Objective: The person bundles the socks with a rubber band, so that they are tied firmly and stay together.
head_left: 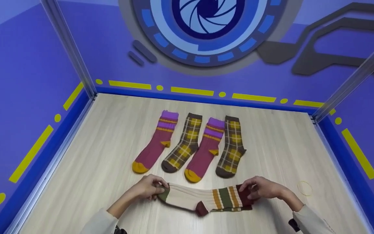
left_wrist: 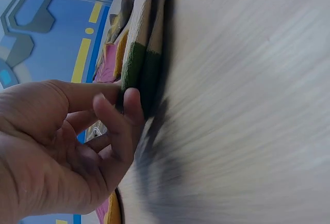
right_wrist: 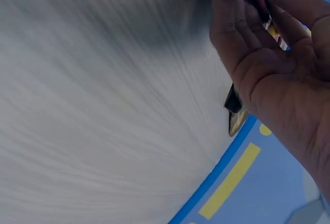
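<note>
A cream sock (head_left: 187, 196) with a green toe, dark red heel and striped cuff lies sideways near me, a second matching layer showing under its edge. At the toe end my left hand (head_left: 148, 187) pinches the green tip; in the left wrist view, two green toe layers (left_wrist: 135, 66) show at the fingertips of that hand (left_wrist: 77, 141). My right hand (head_left: 261, 188) pinches the dark red cuff (head_left: 244, 194) at the other end. From the right wrist, the palm of that hand (right_wrist: 278, 64) hides most of the cuff.
Beyond lie two maroon socks (head_left: 153, 146) (head_left: 206, 152) with purple cuffs, alternating with two brown-yellow plaid socks (head_left: 183, 143) (head_left: 232, 143). A thin yellow ring like a rubber band (head_left: 305, 196) rests on the wooden tabletop (head_left: 281, 152) at right. Blue-purple walls (head_left: 28, 97) enclose it.
</note>
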`<action>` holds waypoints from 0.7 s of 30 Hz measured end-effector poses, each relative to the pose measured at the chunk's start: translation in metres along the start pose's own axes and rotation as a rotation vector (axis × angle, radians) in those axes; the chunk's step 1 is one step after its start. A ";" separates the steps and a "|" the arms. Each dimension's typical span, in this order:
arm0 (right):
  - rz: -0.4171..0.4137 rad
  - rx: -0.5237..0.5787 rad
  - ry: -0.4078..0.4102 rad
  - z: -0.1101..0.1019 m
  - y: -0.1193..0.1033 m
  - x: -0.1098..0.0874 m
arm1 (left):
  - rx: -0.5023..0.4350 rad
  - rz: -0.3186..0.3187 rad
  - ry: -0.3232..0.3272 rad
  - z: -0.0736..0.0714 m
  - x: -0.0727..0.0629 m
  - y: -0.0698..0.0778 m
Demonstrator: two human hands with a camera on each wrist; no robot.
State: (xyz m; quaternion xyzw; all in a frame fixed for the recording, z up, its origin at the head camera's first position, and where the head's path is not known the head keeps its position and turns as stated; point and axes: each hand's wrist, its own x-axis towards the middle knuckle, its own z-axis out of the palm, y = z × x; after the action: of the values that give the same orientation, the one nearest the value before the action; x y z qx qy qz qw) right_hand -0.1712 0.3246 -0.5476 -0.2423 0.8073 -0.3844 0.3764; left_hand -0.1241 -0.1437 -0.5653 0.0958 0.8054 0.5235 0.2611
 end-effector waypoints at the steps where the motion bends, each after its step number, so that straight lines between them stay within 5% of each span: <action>1: -0.012 -0.001 -0.003 -0.002 0.001 -0.001 | 0.000 0.017 -0.005 -0.001 0.000 0.000; 6: -0.064 -0.036 -0.010 -0.023 0.000 -0.007 | -0.004 0.057 -0.017 -0.007 -0.004 -0.002; 12: -0.039 -0.125 0.047 -0.046 -0.018 0.005 | -0.043 -0.007 0.044 -0.020 -0.013 -0.009; 21: -0.084 -0.221 0.097 -0.068 -0.062 0.078 | -0.052 -0.089 0.225 -0.045 -0.030 -0.022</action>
State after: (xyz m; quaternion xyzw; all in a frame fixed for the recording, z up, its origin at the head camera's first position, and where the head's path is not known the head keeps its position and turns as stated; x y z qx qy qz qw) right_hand -0.2656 0.2650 -0.5024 -0.2969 0.8513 -0.3197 0.2916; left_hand -0.1199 -0.2012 -0.5610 -0.0062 0.8193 0.5393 0.1946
